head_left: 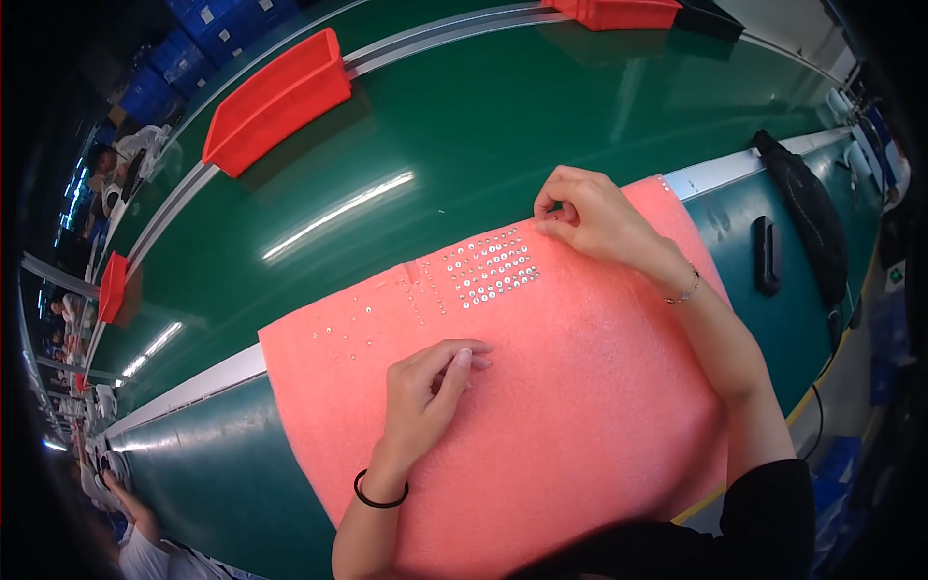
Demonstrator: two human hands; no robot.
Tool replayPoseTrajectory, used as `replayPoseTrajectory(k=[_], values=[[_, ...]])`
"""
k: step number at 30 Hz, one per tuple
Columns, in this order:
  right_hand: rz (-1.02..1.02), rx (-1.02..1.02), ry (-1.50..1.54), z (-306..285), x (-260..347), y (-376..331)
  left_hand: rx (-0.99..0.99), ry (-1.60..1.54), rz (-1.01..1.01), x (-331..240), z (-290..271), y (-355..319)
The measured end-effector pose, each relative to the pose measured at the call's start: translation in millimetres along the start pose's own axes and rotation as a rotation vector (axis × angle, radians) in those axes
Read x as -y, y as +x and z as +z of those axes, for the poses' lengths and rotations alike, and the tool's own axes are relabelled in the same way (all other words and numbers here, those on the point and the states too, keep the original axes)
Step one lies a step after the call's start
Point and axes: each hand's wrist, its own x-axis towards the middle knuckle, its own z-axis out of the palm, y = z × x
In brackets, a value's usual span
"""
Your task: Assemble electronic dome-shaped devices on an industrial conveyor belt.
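Note:
A pink fleecy cloth (580, 406) lies over the near edge of the work surface. Small shiny round pieces (495, 270) stand on it in a tight block of rows. To their left, sparser tiny pieces (368, 309) are scattered on the cloth. My right hand (601, 220) is closed in a pinch at the cloth's far edge, just right of the rows; whatever sits between its fingertips is too small to make out. My left hand (420, 398) hovers over or rests on the cloth below the rows, thumb against curled fingers, its grip hidden.
Beyond the cloth runs a green belt (541, 126) with metal rails. A red bin (280, 101) stands at the far left rail, another red bin (619, 12) at the far edge. A black case (767, 254) and a black pouch (807, 208) lie at right. People sit at far left.

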Motion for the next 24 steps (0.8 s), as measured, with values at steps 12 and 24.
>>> replayPoseTrajectory(k=[12,24], values=[[-0.244,0.020,-0.280,-7,-3,-1,0.001,-0.007,0.000,-2,-1,0],[-0.211,0.069,-0.538,-5,10,-18,-0.007,-0.014,0.002,2,0,0]])
